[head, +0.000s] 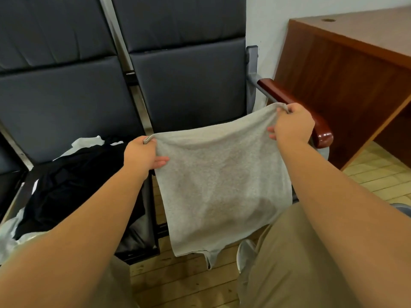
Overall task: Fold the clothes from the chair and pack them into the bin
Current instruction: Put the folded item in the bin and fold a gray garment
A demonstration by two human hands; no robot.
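Note:
A light grey garment [218,183] hangs spread out in front of the right-hand chair seat. My left hand [142,155] grips its upper left corner. At the upper right corner, my right hand [291,124] pinches the fabric a little higher, near the wooden armrest. The cloth's lower edge hangs above the floor with a small flap sticking out below. A pile of black and white clothes [73,185] lies on the left chair seat [138,243]. No bin is in view.
Dark padded chair backs [189,85] fill the upper frame. A red-brown armrest [295,107] juts out at right, beside a wooden desk [347,70]. My knees in tan trousers [289,252] are below, over a wooden plank floor [184,281].

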